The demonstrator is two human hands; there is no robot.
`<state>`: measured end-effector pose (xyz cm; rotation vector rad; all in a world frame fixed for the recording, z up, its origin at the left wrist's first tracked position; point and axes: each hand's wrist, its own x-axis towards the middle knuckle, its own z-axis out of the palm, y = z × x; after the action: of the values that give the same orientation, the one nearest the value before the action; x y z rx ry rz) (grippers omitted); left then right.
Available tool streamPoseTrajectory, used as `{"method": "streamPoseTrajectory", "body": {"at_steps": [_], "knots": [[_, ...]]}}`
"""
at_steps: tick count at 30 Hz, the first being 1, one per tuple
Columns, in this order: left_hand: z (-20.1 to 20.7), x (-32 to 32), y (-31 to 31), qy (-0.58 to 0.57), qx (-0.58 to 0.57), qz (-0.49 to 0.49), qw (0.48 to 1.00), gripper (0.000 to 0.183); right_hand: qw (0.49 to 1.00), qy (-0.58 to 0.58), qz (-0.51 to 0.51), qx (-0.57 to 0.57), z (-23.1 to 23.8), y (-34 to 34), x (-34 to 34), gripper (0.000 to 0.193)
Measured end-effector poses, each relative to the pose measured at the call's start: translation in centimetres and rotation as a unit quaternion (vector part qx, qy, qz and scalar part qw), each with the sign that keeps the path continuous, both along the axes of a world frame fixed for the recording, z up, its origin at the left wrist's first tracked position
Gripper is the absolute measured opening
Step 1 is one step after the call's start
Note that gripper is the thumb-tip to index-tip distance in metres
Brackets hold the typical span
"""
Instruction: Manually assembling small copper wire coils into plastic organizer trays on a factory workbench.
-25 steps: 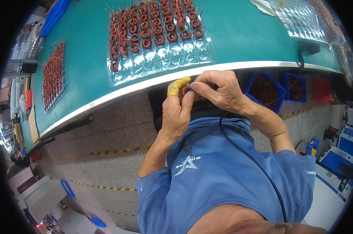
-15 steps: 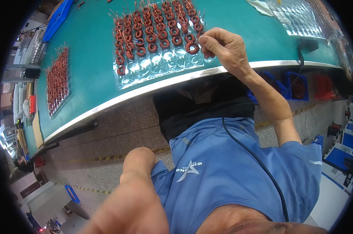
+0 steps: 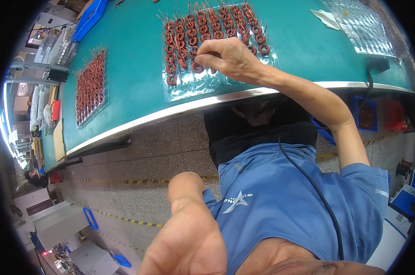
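Observation:
My right hand [image 3: 232, 57] reaches over a clear blister tray [image 3: 203, 85] on the green table [image 3: 134, 59]. Its fingertips are pinched together on a small copper-wound ring coil [image 3: 194, 51] in the middle rows. Several such coils [image 3: 216, 25] with wire leads fill the tray's far rows, while the near row of pockets shows bare plastic. My left hand [image 3: 189, 229] hangs low and very close to the camera, thumb up, far from the table. Its fingers are hidden, and I see nothing in it.
A second tray packed with coils [image 3: 90, 87] lies at the table's left. A bare clear tray [image 3: 363, 27] and a white scrap [image 3: 326, 18] lie far right. A blue bin [image 3: 90, 18] sits at the back left. Under the table edge stand bins [image 3: 365, 114]. A black cable [image 3: 308, 183] crosses my blue shirt.
Both hands were together at the table edge on a coil. My left hand has dropped toward the camera; my right hand moved onto the tray, then leftward to its middle.

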<state>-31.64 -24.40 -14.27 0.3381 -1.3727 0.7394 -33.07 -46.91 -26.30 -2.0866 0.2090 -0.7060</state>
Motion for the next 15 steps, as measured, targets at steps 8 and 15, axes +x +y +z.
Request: {"method": "streamPoseTrajectory", "body": {"at_steps": [8,15], "knots": [[-0.7,0.4,0.3,0.019,-0.028,-0.038,0.999,0.038,0.997,0.008,0.016,-0.073,-1.8,-0.3,5.1,0.016],[-0.1,1.1,-1.9,-0.004,-0.153,-0.094,0.984,0.041,0.995,0.044,0.02,-0.087,-2.2,-0.4,5.4,0.02]]}}
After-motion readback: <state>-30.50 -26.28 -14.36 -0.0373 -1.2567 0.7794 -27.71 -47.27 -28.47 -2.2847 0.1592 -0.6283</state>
